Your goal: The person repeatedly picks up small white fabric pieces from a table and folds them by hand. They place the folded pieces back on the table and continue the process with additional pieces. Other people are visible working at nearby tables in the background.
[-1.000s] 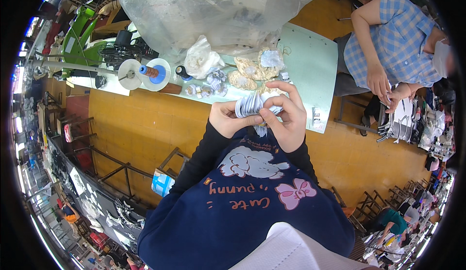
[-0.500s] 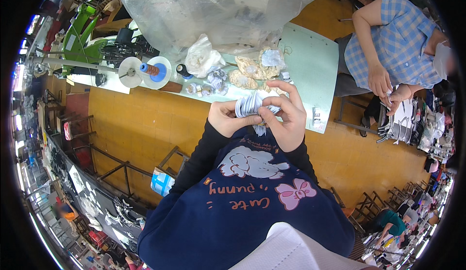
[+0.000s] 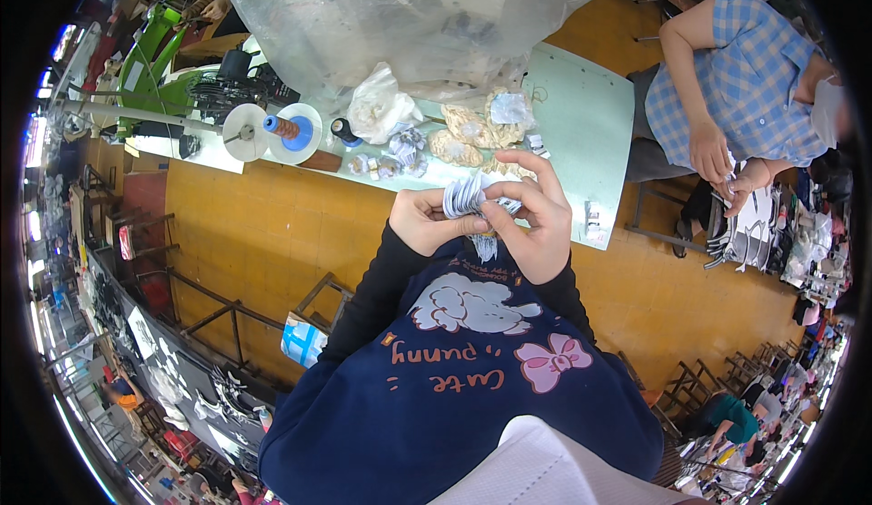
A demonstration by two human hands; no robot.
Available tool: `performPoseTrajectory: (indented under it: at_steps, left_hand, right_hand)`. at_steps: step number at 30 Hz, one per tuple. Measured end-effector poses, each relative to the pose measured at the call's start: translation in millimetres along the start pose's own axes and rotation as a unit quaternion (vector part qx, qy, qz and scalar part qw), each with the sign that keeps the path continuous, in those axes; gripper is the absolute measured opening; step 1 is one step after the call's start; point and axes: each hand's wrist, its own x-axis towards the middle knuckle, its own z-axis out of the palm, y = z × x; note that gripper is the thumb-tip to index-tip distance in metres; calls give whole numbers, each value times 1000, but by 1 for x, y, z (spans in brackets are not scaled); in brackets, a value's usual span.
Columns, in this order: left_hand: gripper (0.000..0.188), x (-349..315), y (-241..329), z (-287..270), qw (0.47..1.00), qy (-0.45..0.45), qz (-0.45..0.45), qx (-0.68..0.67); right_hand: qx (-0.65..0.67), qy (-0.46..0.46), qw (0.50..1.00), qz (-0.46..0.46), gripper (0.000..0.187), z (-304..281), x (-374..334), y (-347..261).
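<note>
In front of my chest I hold a thick folded bundle of small white labels (image 3: 462, 196), its layers fanned out at the top. My left hand (image 3: 420, 221) is closed on the bundle's left side, thumb pressed along its lower edge. My right hand (image 3: 540, 228) pinches the right side between thumb and index finger, its other fingers raised and curved. Loose ends of the labels hang below my thumbs. Just beyond, on the pale green table (image 3: 586, 123), lie small rolled bundles of labels (image 3: 406, 146) and bagged beige pieces (image 3: 457, 133).
A crumpled white plastic bag (image 3: 381, 110), a cone of brown thread (image 3: 287, 129) and a black spool (image 3: 343, 131) stand on the table. Clear plastic sheeting (image 3: 391, 28) covers its far part. At right, a person in a checked shirt (image 3: 749, 78) works with small pieces.
The fanned labels have shifted slightly between my fingers, and the layers near my right thumb sit a little differently. Both hands stay in nearly the same place.
</note>
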Motion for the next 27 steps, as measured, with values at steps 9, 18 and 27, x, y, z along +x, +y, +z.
performPoseTrajectory:
  at_steps: [9, 18, 27]
  left_hand:
    - [27, 0, -6, -1, 1000, -9, 6, 1]
    - [24, -1, -6, -1, 1000, -9, 14, 24]
    - [26, -1, -9, 2, 1000, 0, 12, 15]
  right_hand:
    - [5, 25, 999, 29, 10, 2, 1, -3]
    - [-14, 11, 1000, 15, 11, -1, -1, -3]
    - [21, 58, 997, 35, 7, 4, 0, -4]
